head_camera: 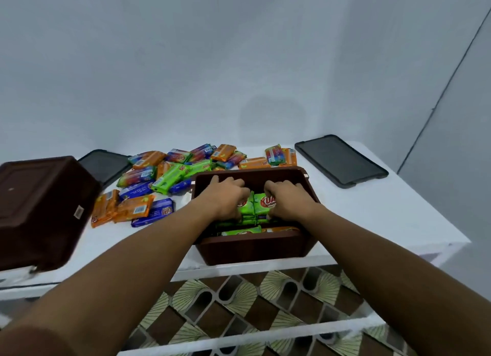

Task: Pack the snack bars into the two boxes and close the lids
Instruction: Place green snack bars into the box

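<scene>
Left hand (pixel 225 196) and right hand (pixel 289 200) clasp green bars (pixel 259 205) inside box (pixel 252 245).

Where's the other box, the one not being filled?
Head view, far left: the other box is at the left edge of the table, base facing the camera, beside the loose snack bars and in front of a dark lid.

The red letters "KUA" are seen on a green foil-wrapped snack bar (pixel 261 204) at the frame's centre. Print on the loose coloured wrappers (pixel 170 181) at centre left cannot be read.
</scene>
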